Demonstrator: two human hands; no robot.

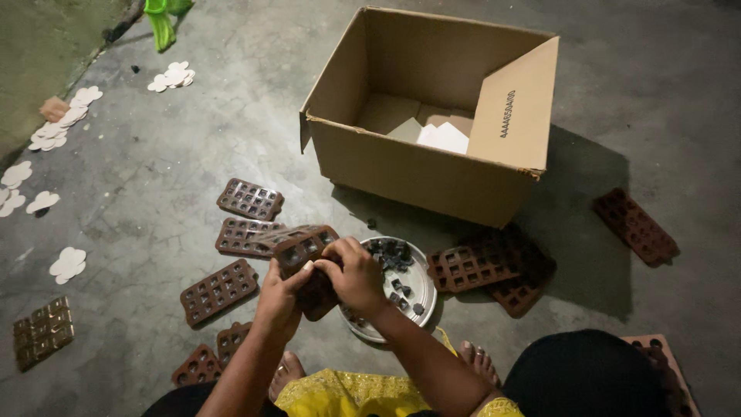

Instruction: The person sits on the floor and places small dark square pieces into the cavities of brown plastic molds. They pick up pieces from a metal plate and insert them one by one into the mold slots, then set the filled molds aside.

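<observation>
Left hand [278, 301] and right hand [356, 276] clamped together on a brown silicone mould [307, 259], held over a round metal plate [421, 297] of dark cubes on the concrete floor [154, 162], more moulds [220, 289] around, open cardboard box [417, 174] beyond

Bare forearms, bare feet [478, 359], yellow patterned garment [347, 394] over dark-clothed knees [587, 374].

One open brown cardboard box [421, 166] stands far centre on the floor; right flap raised, bearing dark print; white sheets [444, 137] inside.
</observation>
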